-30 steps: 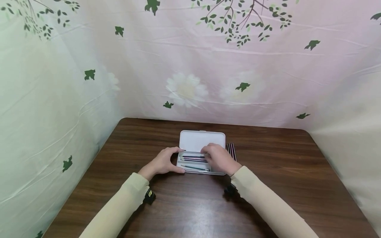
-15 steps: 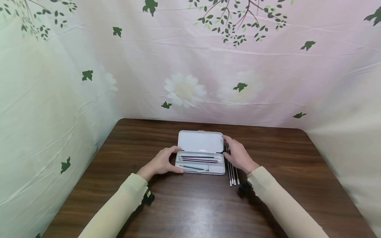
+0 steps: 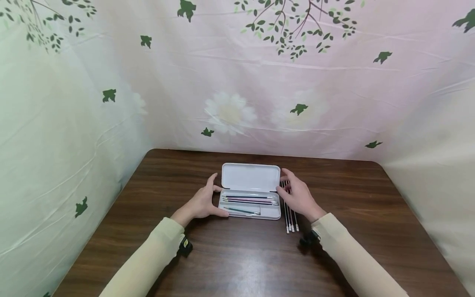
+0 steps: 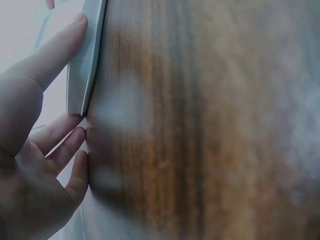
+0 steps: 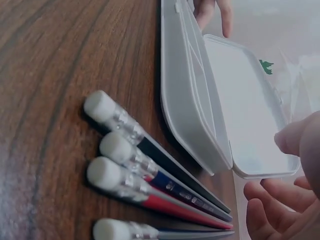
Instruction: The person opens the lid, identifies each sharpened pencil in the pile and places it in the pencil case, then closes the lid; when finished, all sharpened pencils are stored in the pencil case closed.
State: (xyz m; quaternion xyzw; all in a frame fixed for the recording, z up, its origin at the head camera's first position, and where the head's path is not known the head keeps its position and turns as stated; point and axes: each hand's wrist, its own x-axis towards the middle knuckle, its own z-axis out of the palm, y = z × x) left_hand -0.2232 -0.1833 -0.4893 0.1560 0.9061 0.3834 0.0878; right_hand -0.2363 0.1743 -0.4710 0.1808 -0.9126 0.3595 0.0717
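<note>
A white pencil case (image 3: 273, 212) lies with its lid (image 3: 250, 176) folded back on the table. Several pencils (image 3: 248, 201) rest in its long compartment, and a teal pencil (image 3: 242, 210) lies in the front one. My left hand (image 3: 200, 203) spans the case's left end, thumb on the front corner and index finger raised off it. My right hand (image 3: 298, 194) is at the lid's right edge. In the right wrist view its thumb (image 5: 290, 140) overlaps the lid's inner face, while the other fingers sit loosely bent past the edge.
Several white-eraser pencils (image 3: 291, 220) lie on the dark wooden table (image 3: 237, 255) right of the case, partly under my right hand. A printed cloth (image 3: 237, 74) hangs behind the table and along both sides.
My right hand has moved from over the case to the lid's right edge, uncovering the pencils inside. My left index finger has lifted from the case's back corner.
</note>
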